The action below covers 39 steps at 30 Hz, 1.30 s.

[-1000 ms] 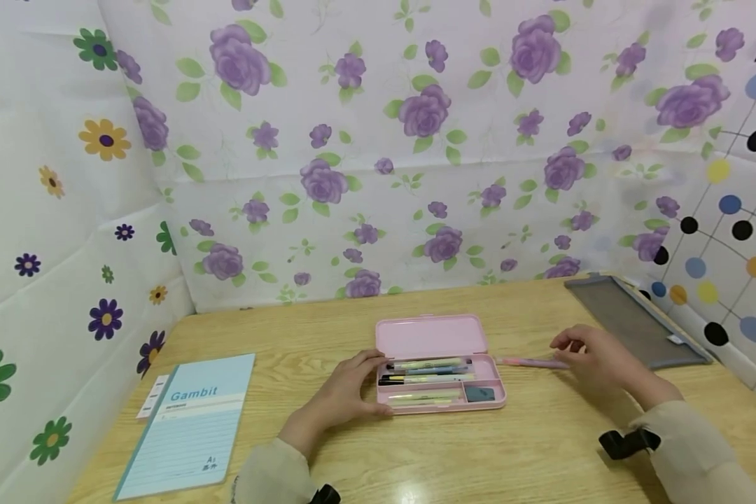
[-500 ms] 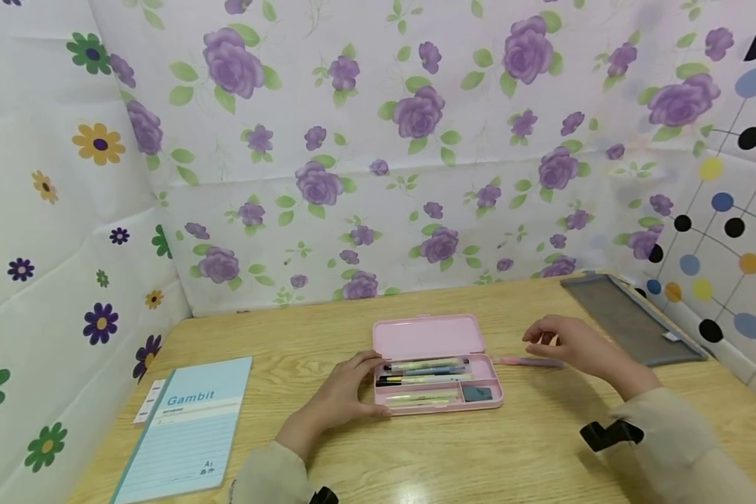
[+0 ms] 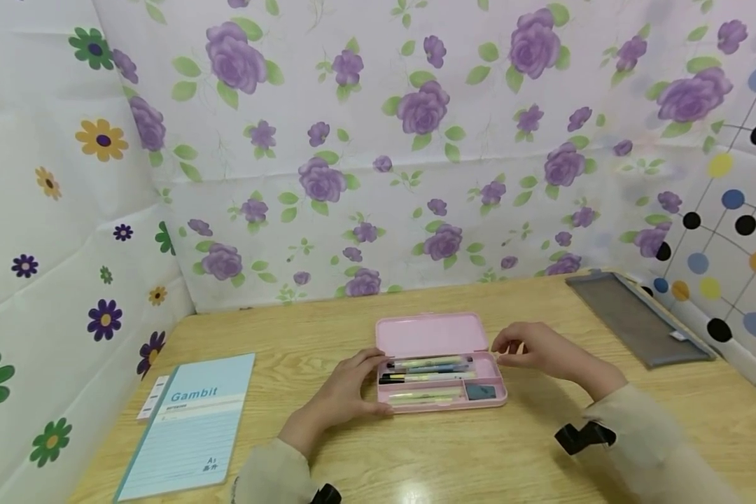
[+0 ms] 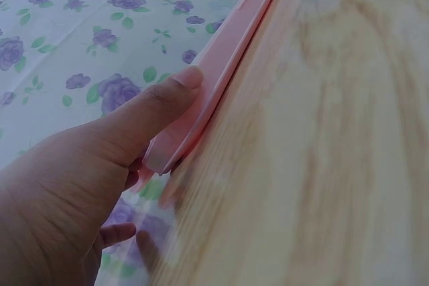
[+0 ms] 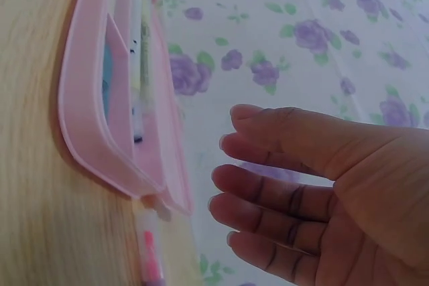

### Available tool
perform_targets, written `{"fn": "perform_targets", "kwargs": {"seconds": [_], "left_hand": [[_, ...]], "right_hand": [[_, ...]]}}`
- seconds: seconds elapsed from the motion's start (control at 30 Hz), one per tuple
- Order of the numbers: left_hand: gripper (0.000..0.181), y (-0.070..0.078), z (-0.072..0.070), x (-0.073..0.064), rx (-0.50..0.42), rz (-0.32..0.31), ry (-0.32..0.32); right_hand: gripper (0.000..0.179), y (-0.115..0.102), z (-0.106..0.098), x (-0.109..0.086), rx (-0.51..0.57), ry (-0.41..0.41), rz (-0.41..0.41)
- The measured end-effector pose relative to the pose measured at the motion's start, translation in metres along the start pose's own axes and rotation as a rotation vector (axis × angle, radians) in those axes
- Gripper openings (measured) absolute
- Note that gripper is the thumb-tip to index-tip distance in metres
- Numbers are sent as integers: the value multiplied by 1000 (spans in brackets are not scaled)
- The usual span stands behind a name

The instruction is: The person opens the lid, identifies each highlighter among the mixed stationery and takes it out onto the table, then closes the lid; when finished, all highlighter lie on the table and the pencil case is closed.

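A pink pencil case (image 3: 431,336) lies with its lid tipped back on the table. My left hand (image 3: 340,395) grips its left end, the thumb on the front wall in the left wrist view and the fingers round the back corner. Pens (image 3: 425,378) fill the rear compartment; thin yellowish sticks (image 3: 425,397) and a blue-grey block (image 3: 481,393) lie in front. My right hand (image 3: 544,353) hovers by the case's right end, fingers loosely bent, holding nothing. Below it in the right wrist view, a pen with a pink section (image 5: 150,252) lies beside the case, hidden by the hand in the head view.
A light blue notebook (image 3: 189,427) lies at the table's left, with a white card (image 3: 153,397) partly under it. A grey mesh pouch (image 3: 639,318) rests at the back right. Flowered cloth (image 3: 327,231) hangs behind the table.
My right hand has moved left above the table, past the loose pen, to the right end of the pencil case. The left hand keeps its place on the case.
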<state>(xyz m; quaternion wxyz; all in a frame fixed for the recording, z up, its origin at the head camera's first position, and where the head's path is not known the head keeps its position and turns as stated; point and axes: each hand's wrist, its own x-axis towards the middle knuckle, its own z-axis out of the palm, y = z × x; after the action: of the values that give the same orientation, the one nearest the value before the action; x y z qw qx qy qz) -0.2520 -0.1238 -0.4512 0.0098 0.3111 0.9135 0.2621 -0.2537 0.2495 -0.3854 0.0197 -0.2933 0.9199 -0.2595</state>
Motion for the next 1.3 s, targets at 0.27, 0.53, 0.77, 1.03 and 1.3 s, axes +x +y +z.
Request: {"fn": "perform_targets", "kwargs": {"seconds": [0.27,0.53,0.77,1.03,1.3], "left_hand": [[89,1,-1,1,-8,-1,2],[88,0,-1,1,-11,-2,1],[88,0,-1,1,-11,4,4],[87,1,-2,2,-8,10,7],[87,1,-2,1,-15,2,3]], "right_hand": [[17,-6,14,10,8,-47,-33],[15,-11,29,21,-23,-68,-45],[12,-19,37,25,-53,-81,-10],[10,-24,43,28,-67,-104,-9],[8,-23,47,29,-113,-82,-36]]}}
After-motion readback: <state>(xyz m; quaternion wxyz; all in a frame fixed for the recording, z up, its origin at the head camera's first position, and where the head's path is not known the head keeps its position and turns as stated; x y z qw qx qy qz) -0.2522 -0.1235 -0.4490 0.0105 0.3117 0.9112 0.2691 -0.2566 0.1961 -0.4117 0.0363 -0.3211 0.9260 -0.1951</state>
